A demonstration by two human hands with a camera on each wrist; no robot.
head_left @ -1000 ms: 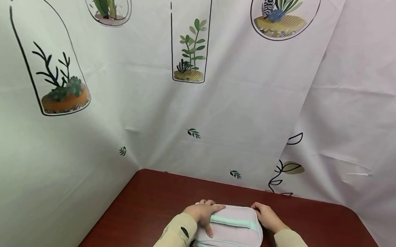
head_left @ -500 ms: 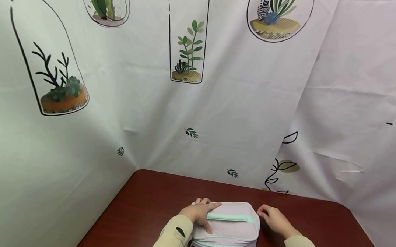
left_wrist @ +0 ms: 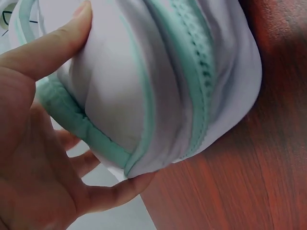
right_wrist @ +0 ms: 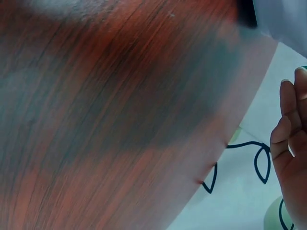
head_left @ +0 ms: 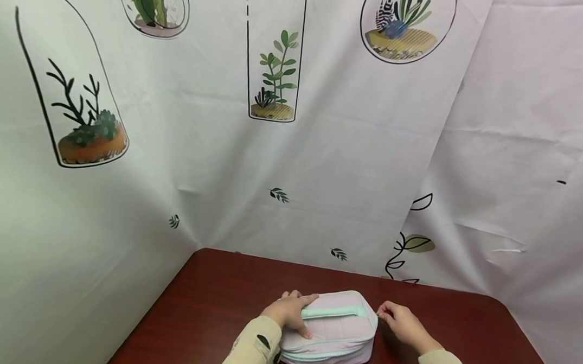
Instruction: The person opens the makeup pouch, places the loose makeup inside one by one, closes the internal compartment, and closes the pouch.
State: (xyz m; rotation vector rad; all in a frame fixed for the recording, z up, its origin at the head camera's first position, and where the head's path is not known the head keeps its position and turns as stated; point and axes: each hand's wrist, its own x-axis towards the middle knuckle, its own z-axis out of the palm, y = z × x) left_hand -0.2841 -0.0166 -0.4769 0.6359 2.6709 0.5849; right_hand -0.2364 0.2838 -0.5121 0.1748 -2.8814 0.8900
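A pale pink cosmetic bag [head_left: 338, 329] with a mint carry handle [head_left: 333, 312] and mint zipper [head_left: 323, 357] lies on the table. My left hand [head_left: 289, 312] grips its left end, thumb on the top panel and fingers spread round the far edge. The left wrist view shows that thumb [left_wrist: 72, 36] and the zipper teeth [left_wrist: 199, 52] close up; the zipper appears closed there. At the bag's right corner my right hand [head_left: 400, 321] pinches the zipper pull, mostly hidden between its fingertips. In the right wrist view this hand [right_wrist: 295, 143] shows bent fingers.
The dark red wooden table [head_left: 219, 310] has rounded far corners. White fabric [head_left: 212, 153] printed with potted plants and leaves hangs directly behind it and along the left side.
The bag has turned and tipped slightly, showing more of its front side. My right hand has moved outward from the bag's right edge, while my left hand keeps its grip.
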